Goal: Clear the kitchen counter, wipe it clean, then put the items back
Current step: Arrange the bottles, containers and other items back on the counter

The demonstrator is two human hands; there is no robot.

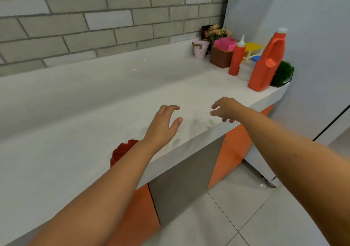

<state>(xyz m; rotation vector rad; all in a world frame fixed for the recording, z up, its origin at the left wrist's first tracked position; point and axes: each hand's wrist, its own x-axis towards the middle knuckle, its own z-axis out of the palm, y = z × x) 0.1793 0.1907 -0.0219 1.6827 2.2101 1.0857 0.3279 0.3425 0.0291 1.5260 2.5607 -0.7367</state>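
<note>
Two hands (pixel 162 126) (pixel 225 109), three bottles (pixel 236 58) (pixel 244 71) (pixel 269 62), one pink pot (pixel 200 51), one red cloth (pixel 121 151)

The tabletop (pixel 113 98) before me is white, faintly speckled. The brick wall (pixel 94 18) is grey, running-bond, with darker grout. The jug (pixel 265 67) is orange-red, cap white. The squeeze bottle (pixel 236 60) is red, nozzle white. The pail (pixel 200 51) is pale pink; the box (pixel 220 58) brown; the napkins (pixel 225 43) pink; the plant (pixel 283 74) dark green; the cloth (pixel 122 151) red. The cabinet doors (pixel 234 145) are orange.
</note>
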